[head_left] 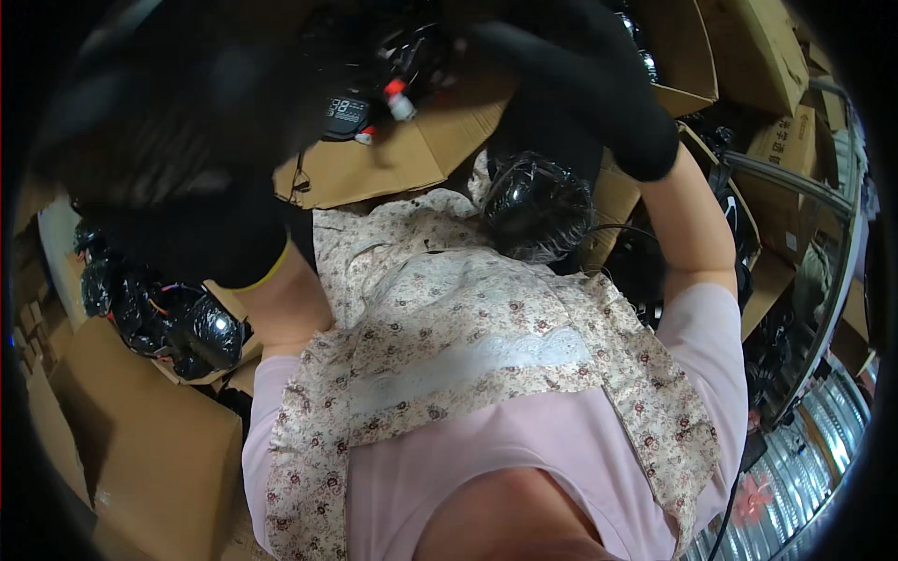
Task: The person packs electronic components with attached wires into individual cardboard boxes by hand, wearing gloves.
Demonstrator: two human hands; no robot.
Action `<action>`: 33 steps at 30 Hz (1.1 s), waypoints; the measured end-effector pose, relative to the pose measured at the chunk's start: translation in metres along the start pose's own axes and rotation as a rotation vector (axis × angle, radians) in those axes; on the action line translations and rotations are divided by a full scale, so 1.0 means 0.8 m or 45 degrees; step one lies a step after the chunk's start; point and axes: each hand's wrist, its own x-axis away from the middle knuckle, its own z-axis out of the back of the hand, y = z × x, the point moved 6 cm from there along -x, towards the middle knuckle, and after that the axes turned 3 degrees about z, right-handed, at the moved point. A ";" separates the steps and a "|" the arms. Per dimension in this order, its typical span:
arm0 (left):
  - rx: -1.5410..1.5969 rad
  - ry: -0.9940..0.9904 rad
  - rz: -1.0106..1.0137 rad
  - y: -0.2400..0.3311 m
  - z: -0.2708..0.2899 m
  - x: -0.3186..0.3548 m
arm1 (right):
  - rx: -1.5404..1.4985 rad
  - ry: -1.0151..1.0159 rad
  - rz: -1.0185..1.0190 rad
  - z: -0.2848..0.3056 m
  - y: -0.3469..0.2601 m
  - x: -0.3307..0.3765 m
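Brown cardboard boxes (150, 449) stood all round, w/ a silver ribbed metal floor (823, 439) at 4 o'clock. More shiny black plastic-wrapped parts (168, 323) sat in a box at 9 o'clock. Both hands wore black gloves. Left hand (178, 178) was a dark blur up close; can't tell if it was spread or closed. Right hand (571, 65) reached up at 1 o'clock; its grip was hidden too. Small black screen unit w/ red and white plugs (360, 112) sat at 12 o'clock, between the hands. Round black wrapped bundle (535, 206) sat by the flowery apron (440, 318); it could roll off, I think. Loose wires could snag.
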 end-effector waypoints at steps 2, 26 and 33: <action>0.025 -0.406 0.165 0.006 0.010 -0.004 | 0.701 0.097 -0.227 0.033 0.019 0.043; -0.356 0.771 0.647 -0.194 0.115 0.102 | -0.026 0.008 -0.646 0.060 0.079 0.128; -0.941 0.677 0.718 -0.174 0.094 0.092 | 0.225 0.066 -0.545 0.034 0.135 0.075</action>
